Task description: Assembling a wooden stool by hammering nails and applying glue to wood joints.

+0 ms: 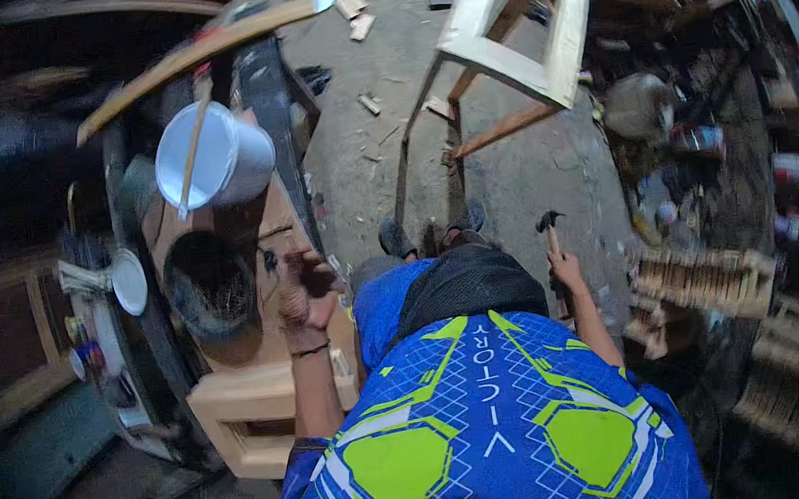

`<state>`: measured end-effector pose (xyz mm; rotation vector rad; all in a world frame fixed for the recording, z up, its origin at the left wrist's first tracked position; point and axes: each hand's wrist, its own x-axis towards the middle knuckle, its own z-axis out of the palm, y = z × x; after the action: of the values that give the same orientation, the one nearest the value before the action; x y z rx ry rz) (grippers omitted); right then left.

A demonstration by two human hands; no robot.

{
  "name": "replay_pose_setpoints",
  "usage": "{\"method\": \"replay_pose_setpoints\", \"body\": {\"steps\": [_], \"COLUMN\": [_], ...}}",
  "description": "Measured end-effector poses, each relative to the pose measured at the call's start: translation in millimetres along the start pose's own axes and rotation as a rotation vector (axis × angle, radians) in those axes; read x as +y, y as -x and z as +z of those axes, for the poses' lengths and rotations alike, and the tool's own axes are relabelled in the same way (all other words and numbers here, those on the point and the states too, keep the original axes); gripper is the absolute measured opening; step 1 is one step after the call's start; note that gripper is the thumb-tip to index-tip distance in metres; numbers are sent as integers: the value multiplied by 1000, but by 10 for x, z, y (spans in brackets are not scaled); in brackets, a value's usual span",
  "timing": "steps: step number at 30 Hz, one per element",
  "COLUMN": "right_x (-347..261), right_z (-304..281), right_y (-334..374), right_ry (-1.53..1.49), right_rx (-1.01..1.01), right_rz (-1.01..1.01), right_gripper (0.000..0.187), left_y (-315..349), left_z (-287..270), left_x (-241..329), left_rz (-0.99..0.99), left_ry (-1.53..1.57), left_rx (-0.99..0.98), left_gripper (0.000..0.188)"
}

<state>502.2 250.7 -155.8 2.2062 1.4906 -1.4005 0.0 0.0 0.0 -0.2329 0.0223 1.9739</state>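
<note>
My right hand (pixel 565 272) is closed round the wooden handle of a hammer (pixel 550 226), held low at my right side with its dark head upward. My left hand (pixel 309 297) is raised on the left over the edge of a wooden surface, slightly blurred, its fingers apart and nothing visible in it. Close by it stands a round black tub (pixel 210 284). A white bucket (pixel 244 159) is beyond that, with a long-handled brush (pixel 195 155) lying across its rim. Below my left hand, beside the forearm, sits a pale wooden frame piece (pixel 224 414).
An unfinished wooden chair frame (pixel 560 52) stands ahead on the concrete floor, among scattered wood offcuts (pixel 357 15). A curved wooden piece (pixel 212 52) lies at the far left. Stacked wooden pieces (pixel 706 280) and clutter line the right side.
</note>
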Motion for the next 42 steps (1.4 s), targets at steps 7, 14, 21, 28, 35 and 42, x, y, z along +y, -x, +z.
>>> {"method": "replay_pose_setpoints", "body": {"steps": [7, 14, 21, 28, 35, 42], "right_x": [684, 876, 1153, 1216, 772, 148], "right_z": [165, -44, -221, -584, -751, -967], "right_y": [-176, 44, -229, -480, -735, -472], "right_ry": [-181, -637, -973, -857, -637, -597], "right_rx": [140, 113, 36, -14, 52, 100], "right_rz": [2, 322, 580, 367, 284, 147], "right_gripper": [33, 35, 40, 37, 35, 34], "left_y": [-1531, -2425, -2976, -3455, -3535, -3514], "left_z": [776, 908, 670, 321, 80, 50], "left_x": [-1275, -2410, -3169, -3292, -3201, -3249], "left_rz": [-232, -448, -28, 22, -48, 31], "left_ry": [-608, -1099, -1616, -1783, -1725, -1837], "left_rx": [157, -84, -157, -208, -184, -219], "left_gripper": [18, 25, 15, 22, 21, 19]}}
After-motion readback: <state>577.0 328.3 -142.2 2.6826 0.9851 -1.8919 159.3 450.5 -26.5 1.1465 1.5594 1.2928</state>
